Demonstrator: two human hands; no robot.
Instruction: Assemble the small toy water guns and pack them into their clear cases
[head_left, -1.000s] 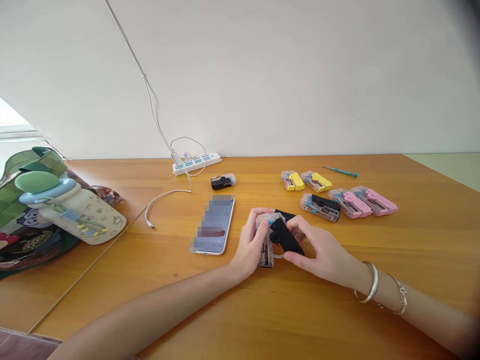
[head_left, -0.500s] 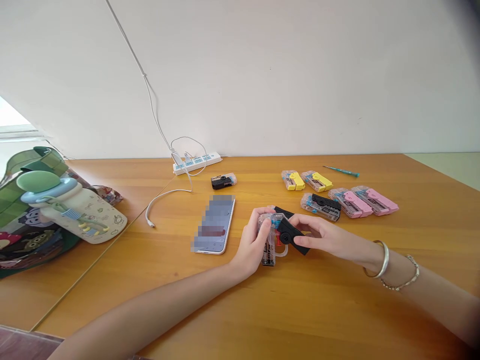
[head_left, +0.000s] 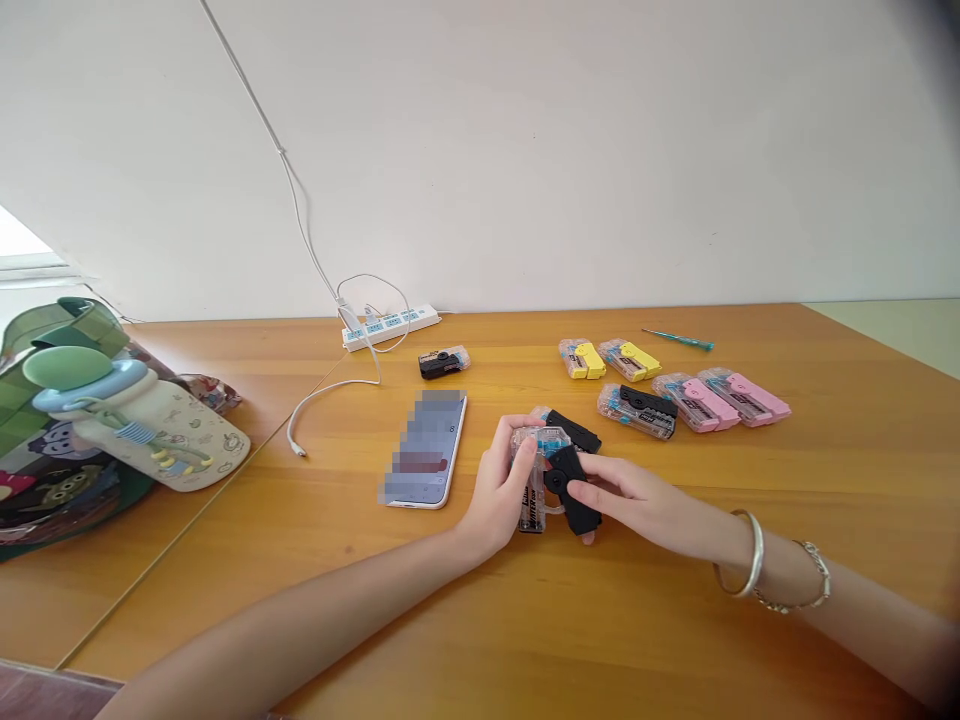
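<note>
Evidently, the work is partway along: on the held toy water gun (head_left: 558, 482), at the middle of the tabletop (head_left: 420, 620), the black part (head_left: 579, 508) slants away from the clear body (head_left: 532, 508), neither folded flush nor fully swung out. The left hand (head_left: 489, 490) grips the body; the right hand (head_left: 630, 495) pinches the black part between thumb and fingers. Seven more guns lie beyond: two yellow guns (head_left: 582, 359) far right, two pink guns (head_left: 696, 402) nearer and further right, and three black ones, left of the pink (head_left: 637, 411), by the power strip (head_left: 391, 327) and just past the hands. Most look folded; whether any is finished cannot be told. Also present: one phone (head_left: 427, 450), one screwdriver (head_left: 679, 340), one bottle (head_left: 187, 425).
</note>
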